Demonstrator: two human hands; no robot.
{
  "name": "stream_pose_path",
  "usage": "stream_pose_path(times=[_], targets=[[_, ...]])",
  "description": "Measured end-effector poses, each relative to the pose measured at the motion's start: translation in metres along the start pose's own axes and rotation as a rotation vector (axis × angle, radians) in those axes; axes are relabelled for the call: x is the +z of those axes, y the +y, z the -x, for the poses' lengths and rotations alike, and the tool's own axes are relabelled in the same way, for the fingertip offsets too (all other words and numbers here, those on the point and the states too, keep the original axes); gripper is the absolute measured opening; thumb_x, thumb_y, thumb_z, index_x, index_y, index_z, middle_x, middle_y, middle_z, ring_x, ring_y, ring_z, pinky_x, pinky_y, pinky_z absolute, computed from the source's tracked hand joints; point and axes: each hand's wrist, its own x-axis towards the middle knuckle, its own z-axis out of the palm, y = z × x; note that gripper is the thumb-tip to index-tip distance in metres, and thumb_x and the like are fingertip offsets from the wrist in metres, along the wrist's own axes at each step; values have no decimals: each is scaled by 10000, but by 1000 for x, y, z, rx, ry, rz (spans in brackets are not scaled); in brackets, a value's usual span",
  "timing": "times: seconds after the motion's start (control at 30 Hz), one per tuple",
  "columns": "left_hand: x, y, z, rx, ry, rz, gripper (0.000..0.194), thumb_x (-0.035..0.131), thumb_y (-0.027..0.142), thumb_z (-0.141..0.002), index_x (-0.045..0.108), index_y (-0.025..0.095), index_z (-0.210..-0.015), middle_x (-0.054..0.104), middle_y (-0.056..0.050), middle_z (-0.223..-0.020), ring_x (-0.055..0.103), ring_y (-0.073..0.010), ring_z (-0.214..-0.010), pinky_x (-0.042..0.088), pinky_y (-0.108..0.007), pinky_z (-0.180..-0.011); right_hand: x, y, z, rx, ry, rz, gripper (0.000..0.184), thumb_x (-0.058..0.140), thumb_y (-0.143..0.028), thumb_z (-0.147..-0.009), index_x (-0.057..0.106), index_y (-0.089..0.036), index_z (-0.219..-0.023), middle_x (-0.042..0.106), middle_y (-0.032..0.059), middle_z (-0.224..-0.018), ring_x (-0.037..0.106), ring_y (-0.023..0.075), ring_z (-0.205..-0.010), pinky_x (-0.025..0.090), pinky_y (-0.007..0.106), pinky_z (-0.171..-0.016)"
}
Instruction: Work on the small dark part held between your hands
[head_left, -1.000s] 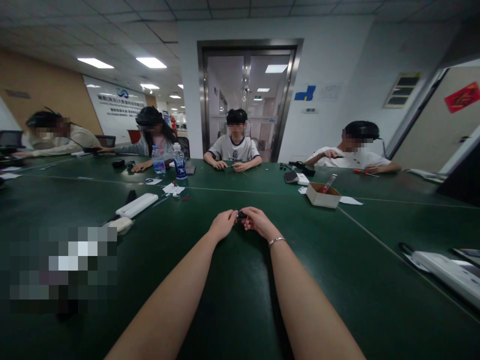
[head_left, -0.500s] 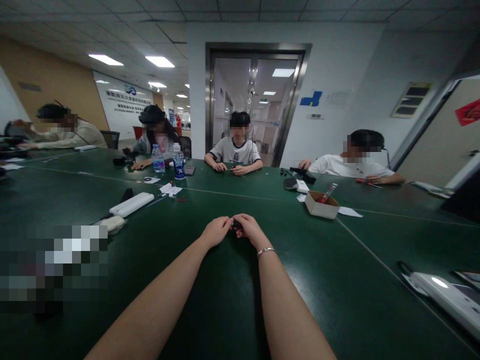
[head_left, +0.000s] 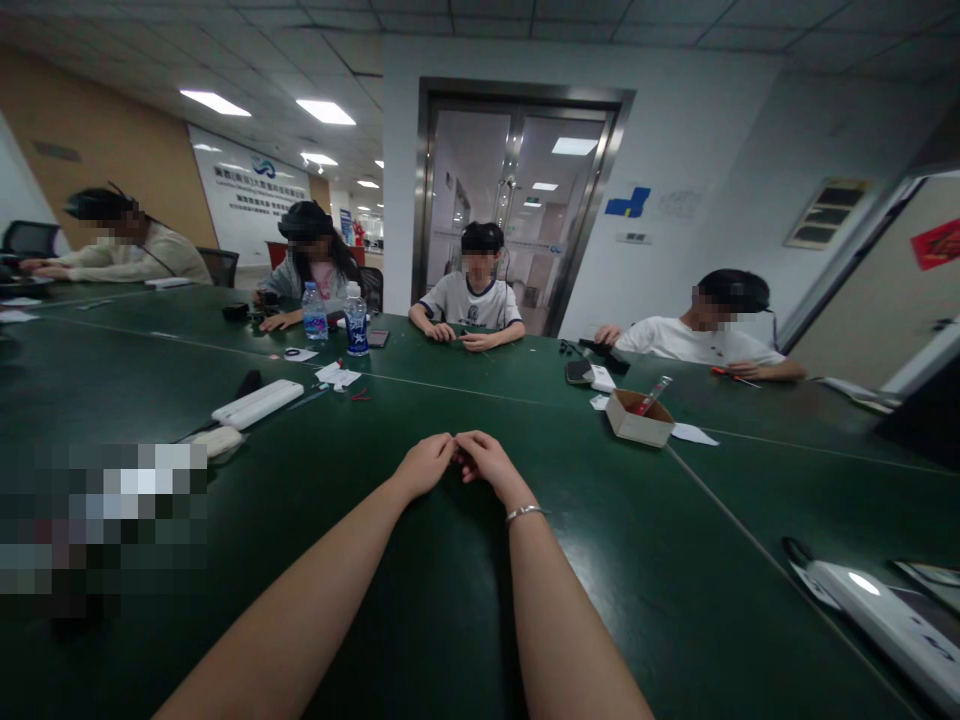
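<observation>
Both hands meet fingertip to fingertip above the dark green table (head_left: pixel 420 620). My left hand (head_left: pixel 426 466) has its fingers pressed together and pointing toward the other hand. Curled fingers also close my right hand (head_left: pixel 486 464), and a silver bracelet (head_left: pixel 523 513) circles that wrist. What they pinch between them is hidden by the fingers; a small black piece showed there a moment earlier.
Left of my hands lie a white power strip (head_left: pixel 259 404) and scraps of paper (head_left: pixel 337 376). Two bottles (head_left: pixel 357 322) stand farther back. An open cardboard box (head_left: pixel 639 425) sits to the right, and another power strip (head_left: pixel 892 610) lies near right. Several people work around the table.
The view has shifted slightly. My hands stay together, with the fingers turned a little, and the small black piece between them is now out of sight.
</observation>
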Motion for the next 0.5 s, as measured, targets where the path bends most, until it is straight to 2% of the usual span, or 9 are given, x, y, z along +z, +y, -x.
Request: stream_pose_path(times=[0.13, 0.33, 0.5], targets=[[-2, 2, 1, -10, -19, -25, 437, 254, 503, -898, 564, 209, -805, 627, -35, -825, 555, -166, -765, 399, -271, -671, 2, 3, -4, -15, 53, -12, 137, 547, -273, -848, 580, -150, -900, 531, -40, -579, 470, 51, -390, 419, 155, -327], [-2, 1, -2, -37, -28, -41, 429, 245, 488, -908, 567, 218, -821, 643, -35, -860, 572, -166, -785, 402, -268, -686, -6, 4, -2, -58, 21, -113, 243, 626, -173, -752, 589, -176, -992, 566, -39, -640, 506, 56, -460, 468, 158, -383], [-4, 4, -4, -73, -45, -88, 438, 228, 493, -913, 571, 227, -853, 654, -43, -911, 581, -176, -817, 394, -272, -670, -9, 4, -2, -32, 4, -192, 228, 644, -212, -764, 587, -175, -981, 589, -18, -675, 546, 70, -500, 524, 198, -457]])
